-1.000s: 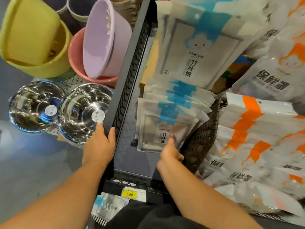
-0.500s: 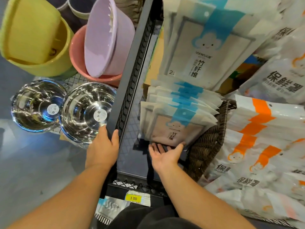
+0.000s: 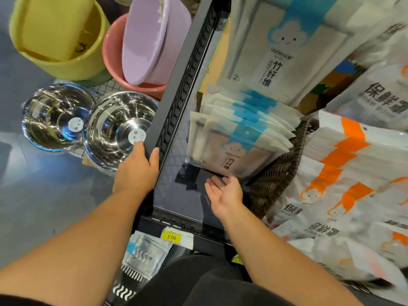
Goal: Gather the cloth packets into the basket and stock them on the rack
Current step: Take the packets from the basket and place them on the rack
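Right hand (image 3: 224,195) lowered off cloth packets (image 3: 234,149).

The left hand (image 3: 136,171) holds the black rack rail (image 3: 183,85) near the picture's centre, thumb on the inner side. At 3 o'clock of it the right hand (image 3: 223,193) lies palm up, fingers straight, their tips at the lower edge of the blue-banded cloth packets (image 3: 240,138); contact is unclear. The packets lean in a fanned stack against the wicker basket (image 3: 280,171) at their 4 o'clock. Orange-striped packets (image 3: 344,173) fill 3 o'clock. Two steel bowls (image 3: 119,131) sit at 9 o'clock, plastic basins (image 3: 59,38) at 11. A yellow price tag (image 3: 171,236) hangs at 6 o'clock.
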